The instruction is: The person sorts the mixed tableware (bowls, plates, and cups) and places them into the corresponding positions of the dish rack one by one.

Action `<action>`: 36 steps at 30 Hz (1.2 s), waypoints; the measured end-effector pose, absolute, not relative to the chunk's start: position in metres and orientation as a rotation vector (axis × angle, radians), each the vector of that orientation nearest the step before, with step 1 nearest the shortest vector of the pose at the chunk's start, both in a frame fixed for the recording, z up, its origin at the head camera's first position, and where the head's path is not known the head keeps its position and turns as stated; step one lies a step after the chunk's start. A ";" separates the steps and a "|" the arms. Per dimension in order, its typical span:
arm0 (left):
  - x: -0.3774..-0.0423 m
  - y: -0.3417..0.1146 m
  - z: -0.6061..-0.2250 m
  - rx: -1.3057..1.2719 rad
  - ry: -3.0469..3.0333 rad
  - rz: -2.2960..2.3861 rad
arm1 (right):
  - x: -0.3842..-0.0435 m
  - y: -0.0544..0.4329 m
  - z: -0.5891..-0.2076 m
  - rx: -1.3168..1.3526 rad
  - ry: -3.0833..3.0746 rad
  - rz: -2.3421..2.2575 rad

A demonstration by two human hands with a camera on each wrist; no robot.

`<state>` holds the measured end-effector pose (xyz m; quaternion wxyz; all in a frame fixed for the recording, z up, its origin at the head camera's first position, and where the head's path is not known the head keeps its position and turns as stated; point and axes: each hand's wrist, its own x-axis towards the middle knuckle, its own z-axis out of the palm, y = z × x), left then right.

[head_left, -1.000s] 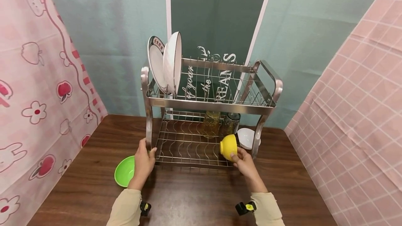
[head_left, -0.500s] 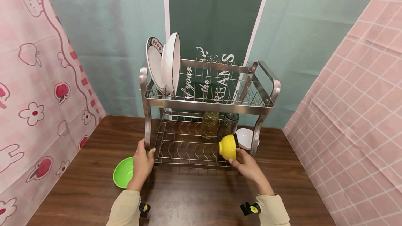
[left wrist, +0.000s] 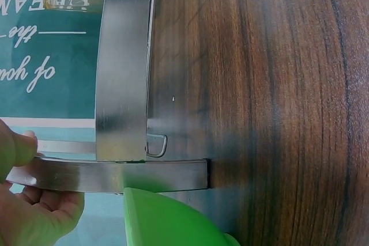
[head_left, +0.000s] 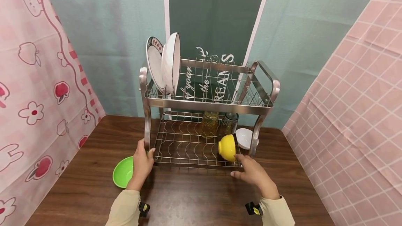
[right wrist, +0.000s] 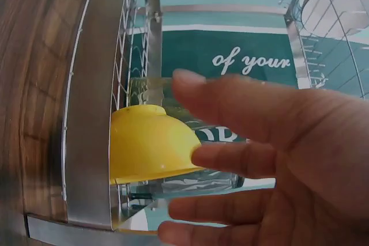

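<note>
A two-tier metal dish rack [head_left: 210, 106] stands on the wooden table. My left hand [head_left: 142, 161] grips its front left leg; the left wrist view shows thumb and fingers on either side of the metal leg [left wrist: 69, 175]. On the lower tier, at the right end, a yellow bowl [head_left: 227, 148] stands on its side, its foot facing left. Just in front of it is my right hand [head_left: 253, 173], fingers spread and straight. In the right wrist view a fingertip overlaps the side of the yellow bowl [right wrist: 153, 145], and the thumb is apart from it.
Behind the yellow bowl stand an amber glass [head_left: 209, 125] and a grey glass [head_left: 229, 124]. A white plate [head_left: 154, 62] and a white bowl [head_left: 171, 63] stand at the upper tier's left. A green bowl [head_left: 122, 173] lies left; a small white bowl [head_left: 244, 138] sits behind the right leg.
My right hand has let go of the yellow bowl and drawn back toward the front right, its fingers spreading. The bowl stays on the lower tier. The left hand keeps its grip on the leg.
</note>
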<state>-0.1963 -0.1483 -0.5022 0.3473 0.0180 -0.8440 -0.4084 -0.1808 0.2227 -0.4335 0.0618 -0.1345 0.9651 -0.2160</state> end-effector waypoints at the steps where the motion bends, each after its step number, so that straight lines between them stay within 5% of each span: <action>1: -0.196 -0.148 -0.502 0.047 -2.188 -1.059 | -0.180 0.223 -0.433 -0.439 2.921 -0.615; 27: -0.198 -0.148 -0.504 0.058 -2.190 -1.073 | -0.182 0.250 -0.433 -0.704 2.830 -0.569; 36: -0.197 -0.149 -0.505 0.057 -2.175 -1.066 | -0.184 0.262 -0.426 -0.552 2.808 -0.508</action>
